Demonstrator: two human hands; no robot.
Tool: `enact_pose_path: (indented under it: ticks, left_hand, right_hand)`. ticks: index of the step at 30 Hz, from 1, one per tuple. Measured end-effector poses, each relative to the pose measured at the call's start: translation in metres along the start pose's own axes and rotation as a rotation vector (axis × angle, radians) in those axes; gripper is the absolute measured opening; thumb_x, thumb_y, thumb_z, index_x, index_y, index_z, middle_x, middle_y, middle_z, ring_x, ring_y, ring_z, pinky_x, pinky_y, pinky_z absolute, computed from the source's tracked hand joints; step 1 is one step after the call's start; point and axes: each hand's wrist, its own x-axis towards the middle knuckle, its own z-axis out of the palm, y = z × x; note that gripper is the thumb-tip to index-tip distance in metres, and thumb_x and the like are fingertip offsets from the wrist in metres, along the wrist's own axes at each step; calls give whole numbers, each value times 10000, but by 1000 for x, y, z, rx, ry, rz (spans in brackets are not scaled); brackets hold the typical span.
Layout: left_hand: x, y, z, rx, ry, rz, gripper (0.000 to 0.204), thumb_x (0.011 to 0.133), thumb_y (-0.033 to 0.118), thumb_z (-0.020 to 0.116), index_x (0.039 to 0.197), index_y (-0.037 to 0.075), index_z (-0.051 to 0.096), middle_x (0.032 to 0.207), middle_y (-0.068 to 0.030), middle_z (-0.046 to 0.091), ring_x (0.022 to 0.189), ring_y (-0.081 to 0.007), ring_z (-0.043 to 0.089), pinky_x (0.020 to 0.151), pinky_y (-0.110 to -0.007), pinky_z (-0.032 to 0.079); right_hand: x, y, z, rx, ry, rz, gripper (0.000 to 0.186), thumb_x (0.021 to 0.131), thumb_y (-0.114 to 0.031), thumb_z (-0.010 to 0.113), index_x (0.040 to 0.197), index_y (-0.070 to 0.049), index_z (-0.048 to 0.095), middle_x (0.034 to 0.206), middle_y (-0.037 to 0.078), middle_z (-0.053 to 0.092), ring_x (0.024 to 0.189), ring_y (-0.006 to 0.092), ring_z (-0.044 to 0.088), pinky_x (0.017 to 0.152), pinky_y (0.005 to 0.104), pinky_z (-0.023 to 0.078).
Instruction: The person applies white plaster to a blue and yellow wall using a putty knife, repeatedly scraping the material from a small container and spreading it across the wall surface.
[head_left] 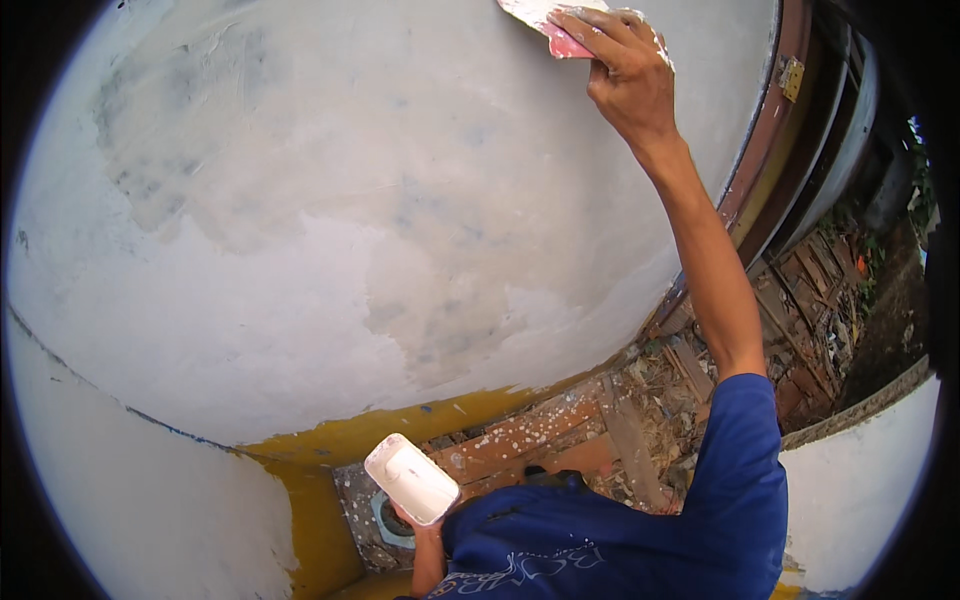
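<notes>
My right hand (pixel 636 80) is raised high on the right, its fingers closed round a pink putty spreader (pixel 567 44). White paste coats much of the spreader and smears the fingers. The spreader is at the upper part of a wall (pixel 320 270) patched in white and grey; whether its edge touches is hard to tell. Low in front of my body, my left hand (pixel 424 533) grips a white rectangular tub (pixel 415 482) from below. A whitish paste lies inside the tub. Most of the left fingers are hidden under it.
Yellow paint (pixel 375 425) runs along the wall's foot, and a second wall (pixel 150 490) meets it at the left. Paint-spotted planks (pixel 525 430) and debris cover the ground. A brown frame with a brass hinge (pixel 791 79) stands at the right. A pale blue object (pixel 390 520) lies below the tub.
</notes>
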Motion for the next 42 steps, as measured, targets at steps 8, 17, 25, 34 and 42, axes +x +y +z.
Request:
enact_pose_path:
  ticks: [8, 17, 25, 34, 42]
  left_hand:
    - [9, 0, -44, -41, 41, 2, 712, 847, 606, 442, 1362, 114, 435, 1283, -216, 524, 1104, -458, 533, 907, -632, 414]
    - [10, 5, 15, 180, -79, -77, 614, 894, 551, 400, 1325, 121, 483, 1273, -118, 561, 1111, -359, 570, 944, -532, 462]
    - [20, -6, -9, 52, 12, 12, 652, 836, 550, 453, 1316, 110, 476, 1217, -182, 568, 1072, -400, 566, 896, -573, 460]
    - [7, -6, -54, 16, 32, 39, 684, 829, 563, 469, 1348, 117, 456, 1261, -197, 544, 1125, -425, 532, 939, -595, 420]
    - [13, -25, -44, -30, 42, -23, 681, 837, 584, 424, 1346, 133, 463, 1260, -202, 535, 1143, -432, 506, 944, -615, 389]
  right_hand:
    - [-288, -112, -28, 242, -562, 327, 618, 599, 82, 563, 1161, -154, 660, 1120, 46, 627, 1034, 297, 555, 892, 399, 410]
    - [-251, -114, 0, 238, -177, 538, 622, 585, 105, 506, 1146, -111, 669, 1113, 114, 613, 1037, 339, 533, 930, 424, 405]
    - [-375, -168, -19, 308, -460, 541, 622, 568, 79, 509, 1131, -125, 679, 1106, 99, 604, 1049, 344, 519, 924, 432, 416]
    - [-178, -87, 14, 169, -58, 321, 599, 593, 83, 549, 1135, -137, 678, 1093, 61, 620, 1019, 298, 551, 881, 409, 406]
    - [-339, -118, -18, 256, -587, 241, 646, 580, 47, 572, 1182, -173, 654, 1181, 38, 604, 1029, 291, 552, 873, 404, 402]
